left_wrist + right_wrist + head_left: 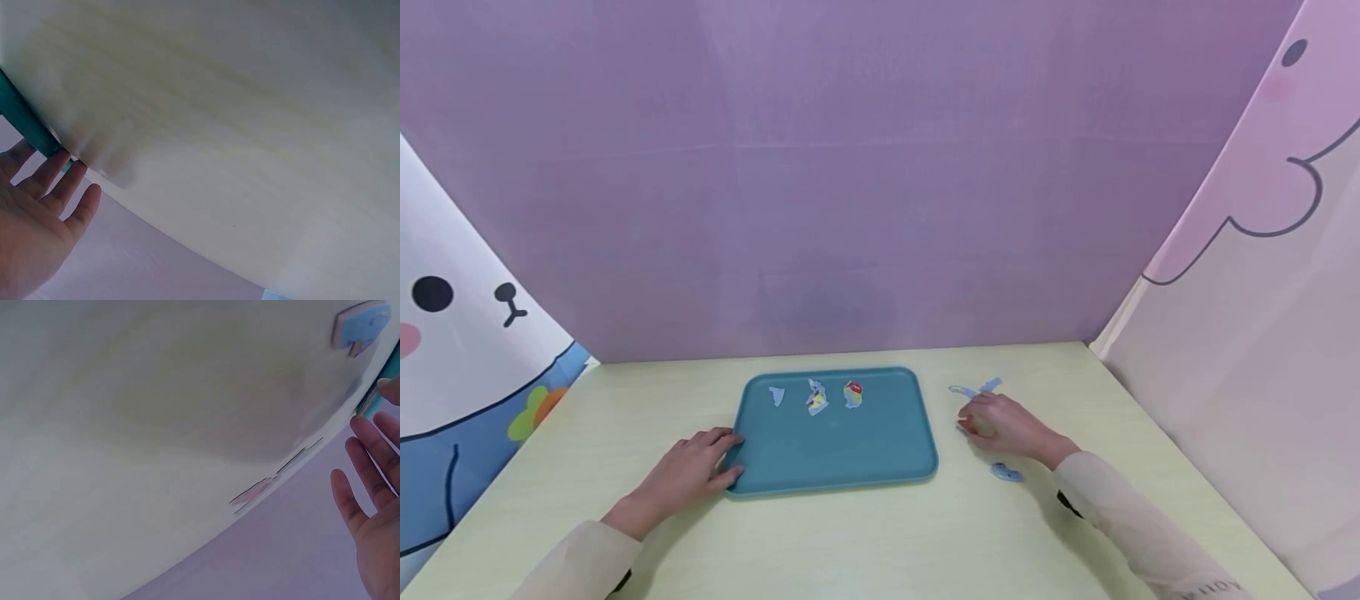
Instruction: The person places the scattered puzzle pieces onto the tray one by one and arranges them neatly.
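At the left side of the teal tray (835, 450), my left hand (688, 471) rests its fingers on the rim, fairly straight. The left wrist view shows those fingertips against the tray's edge (25, 119). Right of the tray, my right hand (1003, 427) pinches a small, thin puzzle piece (367, 403) between thumb and forefinger, seen almost edge-on. A blue puzzle piece (1006, 472) lies on the table just below this hand. Beyond its knuckles lie further light-blue pieces (991, 384), partly covered by the hand.
Along the tray's far part lie a small blue piece (777, 396), a blue-and-yellow piece cluster (817, 398) and a red-and-yellow piece (853, 394). The pale table (850, 542) ends at a purple backdrop (880, 208); printed cloths hang at both sides.
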### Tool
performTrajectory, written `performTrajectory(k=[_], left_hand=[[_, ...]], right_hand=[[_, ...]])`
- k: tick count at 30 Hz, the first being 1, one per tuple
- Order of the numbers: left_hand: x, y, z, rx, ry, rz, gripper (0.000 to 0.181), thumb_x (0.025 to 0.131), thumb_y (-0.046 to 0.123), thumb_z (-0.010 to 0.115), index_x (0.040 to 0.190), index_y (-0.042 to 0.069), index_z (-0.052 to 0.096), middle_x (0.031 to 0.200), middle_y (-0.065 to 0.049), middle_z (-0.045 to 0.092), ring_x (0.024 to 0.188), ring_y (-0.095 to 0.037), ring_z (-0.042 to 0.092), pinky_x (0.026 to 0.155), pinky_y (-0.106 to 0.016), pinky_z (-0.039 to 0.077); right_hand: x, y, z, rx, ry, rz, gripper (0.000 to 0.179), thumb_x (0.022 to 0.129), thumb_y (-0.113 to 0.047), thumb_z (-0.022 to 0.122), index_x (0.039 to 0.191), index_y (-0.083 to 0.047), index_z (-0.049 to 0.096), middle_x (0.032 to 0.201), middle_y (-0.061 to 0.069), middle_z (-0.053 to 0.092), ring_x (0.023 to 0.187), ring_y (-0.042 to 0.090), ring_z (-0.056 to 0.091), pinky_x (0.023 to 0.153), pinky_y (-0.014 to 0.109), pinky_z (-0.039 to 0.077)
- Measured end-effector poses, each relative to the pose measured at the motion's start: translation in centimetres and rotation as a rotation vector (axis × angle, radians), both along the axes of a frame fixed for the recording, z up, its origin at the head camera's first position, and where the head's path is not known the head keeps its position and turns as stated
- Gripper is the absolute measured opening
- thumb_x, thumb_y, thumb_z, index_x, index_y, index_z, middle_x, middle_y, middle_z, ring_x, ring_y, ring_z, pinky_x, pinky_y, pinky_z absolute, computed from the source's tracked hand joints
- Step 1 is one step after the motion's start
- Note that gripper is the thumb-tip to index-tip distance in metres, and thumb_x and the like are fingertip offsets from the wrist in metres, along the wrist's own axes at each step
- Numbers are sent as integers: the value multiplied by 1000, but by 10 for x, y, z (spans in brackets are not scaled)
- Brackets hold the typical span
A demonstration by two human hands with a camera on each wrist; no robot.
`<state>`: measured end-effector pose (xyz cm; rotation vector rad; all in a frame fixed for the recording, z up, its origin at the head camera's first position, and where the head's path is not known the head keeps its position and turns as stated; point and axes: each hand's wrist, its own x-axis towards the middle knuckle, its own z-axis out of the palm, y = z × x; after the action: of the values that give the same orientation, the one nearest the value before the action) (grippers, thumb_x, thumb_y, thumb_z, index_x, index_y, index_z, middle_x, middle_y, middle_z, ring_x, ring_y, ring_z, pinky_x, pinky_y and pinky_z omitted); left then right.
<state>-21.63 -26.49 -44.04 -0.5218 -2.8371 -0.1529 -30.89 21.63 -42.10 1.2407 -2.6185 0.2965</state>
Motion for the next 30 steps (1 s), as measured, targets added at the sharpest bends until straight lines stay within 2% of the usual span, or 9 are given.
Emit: performTrajectory(k=[6, 9, 15, 18, 22, 27, 30], left_hand=[[1, 1, -1, 2, 28, -13, 45, 80, 35, 67, 113, 5, 61, 114, -16, 59, 100, -34, 59, 75, -51, 47], [1, 1, 0, 5, 45, -23, 44, 79, 34, 68, 112, 5, 61, 113, -16, 60, 99, -34, 59, 74, -51, 48], [2, 2, 2, 4, 14, -5, 45, 80, 35, 66, 113, 5, 61, 115, -16, 59, 101, -35, 58, 76, -52, 47], [2, 2, 2, 0, 8, 0, 45, 81, 35, 65, 114, 5, 61, 115, -16, 59, 102, -34, 58, 76, -52, 47], [3, 1, 2, 0, 16, -4, 44, 80, 34, 67, 113, 5, 61, 114, -16, 59, 100, -34, 59, 75, -51, 47], [3, 1, 1, 4, 10, -3, 45, 80, 34, 66, 114, 5, 60, 115, -16, 59, 101, -34, 58, 76, -51, 47], [2, 1, 1, 6, 8, -6, 45, 81, 35, 66, 114, 5, 60, 115, -16, 59, 102, -35, 58, 76, -51, 47]], right_hand=[[-5, -14, 2, -9, -13, -8, 24, 76, -15, 71, 99, -8, 66, 95, 1, 66, 93, 17, 59, 88, 37, 47], [-9, -21, 3, -35, -7, 7, 17, 76, -13, 71, 92, -9, 67, 94, 1, 66, 92, 17, 59, 88, 37, 47], [-18, -35, 6, -54, 16, 22, 12, 76, -12, 70, 87, -10, 66, 90, 0, 66, 88, 16, 59, 84, 34, 48], [-23, -42, 7, -40, -5, 11, 15, 78, -13, 69, 92, -9, 66, 87, -1, 65, 86, 17, 58, 81, 34, 48], [-30, -53, 9, -32, -35, 7, 13, 80, -14, 67, 92, -10, 65, 85, -2, 63, 85, 18, 57, 85, 35, 47], [-36, -66, 11, -28, -48, 7, 11, 80, -14, 68, 89, -11, 65, 83, -2, 62, 81, 16, 54, 74, 31, 45], [-39, -75, 12, -30, -59, 5, 8, 80, -14, 67, 88, -12, 65, 84, -1, 62, 81, 18, 54, 73, 31, 44]])
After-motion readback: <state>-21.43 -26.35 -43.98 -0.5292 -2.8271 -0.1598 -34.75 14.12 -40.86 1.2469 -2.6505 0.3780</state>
